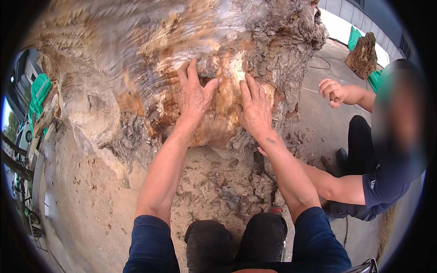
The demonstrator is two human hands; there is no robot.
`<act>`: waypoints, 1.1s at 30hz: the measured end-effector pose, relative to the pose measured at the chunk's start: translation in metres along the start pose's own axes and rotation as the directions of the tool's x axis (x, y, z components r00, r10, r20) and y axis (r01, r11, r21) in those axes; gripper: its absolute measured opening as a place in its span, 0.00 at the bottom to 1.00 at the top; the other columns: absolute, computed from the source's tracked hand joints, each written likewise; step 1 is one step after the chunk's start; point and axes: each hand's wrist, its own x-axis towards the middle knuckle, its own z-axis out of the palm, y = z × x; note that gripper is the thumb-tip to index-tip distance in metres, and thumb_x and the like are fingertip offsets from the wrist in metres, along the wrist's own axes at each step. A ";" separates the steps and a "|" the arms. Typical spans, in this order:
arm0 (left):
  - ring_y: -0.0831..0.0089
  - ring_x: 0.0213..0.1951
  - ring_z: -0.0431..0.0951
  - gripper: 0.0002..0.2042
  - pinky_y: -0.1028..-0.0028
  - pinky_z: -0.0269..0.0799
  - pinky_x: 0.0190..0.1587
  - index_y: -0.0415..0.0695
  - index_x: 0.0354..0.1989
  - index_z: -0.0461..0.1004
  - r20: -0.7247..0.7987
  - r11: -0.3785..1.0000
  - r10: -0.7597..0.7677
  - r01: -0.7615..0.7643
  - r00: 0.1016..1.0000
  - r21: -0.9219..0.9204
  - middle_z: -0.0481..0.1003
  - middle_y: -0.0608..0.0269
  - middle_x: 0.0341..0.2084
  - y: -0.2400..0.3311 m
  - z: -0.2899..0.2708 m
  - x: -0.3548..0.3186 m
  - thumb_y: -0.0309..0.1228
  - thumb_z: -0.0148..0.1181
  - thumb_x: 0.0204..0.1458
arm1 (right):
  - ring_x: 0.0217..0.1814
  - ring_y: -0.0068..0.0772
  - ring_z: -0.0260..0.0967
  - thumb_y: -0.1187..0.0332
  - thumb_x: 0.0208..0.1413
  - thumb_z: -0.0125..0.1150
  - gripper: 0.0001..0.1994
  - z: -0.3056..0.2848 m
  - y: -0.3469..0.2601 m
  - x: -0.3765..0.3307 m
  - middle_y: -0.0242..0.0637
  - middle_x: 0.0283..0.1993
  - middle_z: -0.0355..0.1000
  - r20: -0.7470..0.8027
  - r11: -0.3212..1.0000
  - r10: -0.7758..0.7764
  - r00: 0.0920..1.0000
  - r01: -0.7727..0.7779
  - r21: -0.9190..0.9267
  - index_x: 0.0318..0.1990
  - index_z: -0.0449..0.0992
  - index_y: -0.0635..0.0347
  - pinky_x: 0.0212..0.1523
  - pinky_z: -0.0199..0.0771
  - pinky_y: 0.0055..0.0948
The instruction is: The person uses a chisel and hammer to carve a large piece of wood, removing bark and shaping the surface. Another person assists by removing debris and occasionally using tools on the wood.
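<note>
A huge, rough tree stump (173,41) fills the upper part of the head view, its wood streaked grey, tan and orange, with dark flaky bark along the right side. My left hand (193,91) rests against its face, fingers spread and thumb pointing right. To its right, my right hand (256,107) lies flat on the wood with fingers stretched upward, just below a pale, freshly exposed patch (237,66). Neither hand holds anything. A dark hollow lies between the two hands, near my left thumb.
A co-worker in a dark shirt (387,182) crouches at the right, one hand (336,92) raised, the other arm reaching behind my right forearm. A dark tool-like object (259,163) stands under the stump. Wood chips litter the ground (91,200). Another wood chunk (363,55) stands far right.
</note>
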 end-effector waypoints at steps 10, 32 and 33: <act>0.44 0.55 0.73 0.34 0.51 0.76 0.51 0.35 0.68 0.58 -0.018 0.965 0.159 -0.152 0.987 0.215 0.63 0.41 0.56 -0.002 0.016 0.014 0.38 0.69 0.59 | 0.75 0.57 0.57 0.73 0.53 0.67 0.35 -0.002 0.001 -0.004 0.49 0.76 0.56 -0.001 1.000 0.021 1.000 -0.021 0.023 0.70 0.61 0.61 0.67 0.65 0.54; 0.55 0.25 0.80 0.21 0.58 0.78 0.27 0.30 0.61 0.63 -0.053 0.850 0.318 -0.259 0.947 0.459 0.75 0.43 0.40 -0.012 0.011 0.032 0.32 0.54 0.65 | 0.74 0.53 0.60 0.75 0.52 0.66 0.31 -0.005 0.005 -0.005 0.50 0.73 0.61 -0.071 0.993 0.027 0.997 -0.018 0.115 0.66 0.67 0.61 0.65 0.67 0.51; 0.58 0.22 0.79 0.20 0.60 0.77 0.25 0.30 0.58 0.65 -0.058 0.902 0.202 -0.163 0.978 0.399 0.77 0.43 0.35 -0.010 0.002 0.038 0.31 0.55 0.64 | 0.74 0.53 0.60 0.75 0.53 0.66 0.31 -0.004 0.006 -0.006 0.50 0.73 0.61 -0.065 0.994 0.032 0.997 -0.026 0.102 0.66 0.67 0.61 0.66 0.67 0.52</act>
